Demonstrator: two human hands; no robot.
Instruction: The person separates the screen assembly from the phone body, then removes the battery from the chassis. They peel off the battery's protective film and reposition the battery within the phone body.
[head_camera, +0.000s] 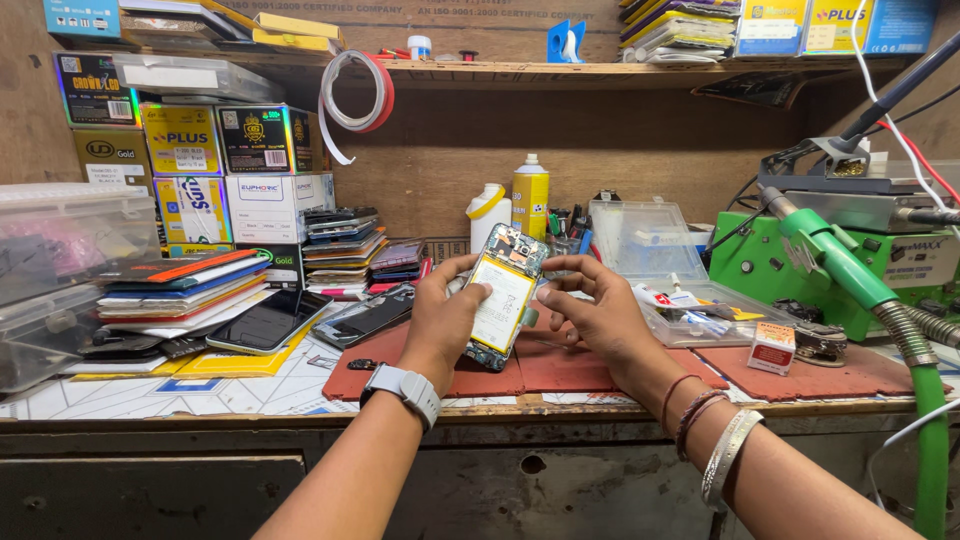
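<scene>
Both hands hold an opened smartphone (503, 296) upright above the red work mat (590, 365), its back cover off so a pale yellow battery and circuit board show. My left hand (443, 318), with a grey smartwatch on the wrist, grips the phone's left edge. My right hand (593, 310), with thread bands and a silver bangle on the wrist, has its fingertips on the phone's right edge near the top.
Stacks of phones and boxes (205, 290) fill the left of the bench. A yellow spray can (530, 197) and white bottle (487, 213) stand behind. A clear plastic box (668, 270), a small red-white carton (772, 348) and a green machine with hose (850, 270) lie right.
</scene>
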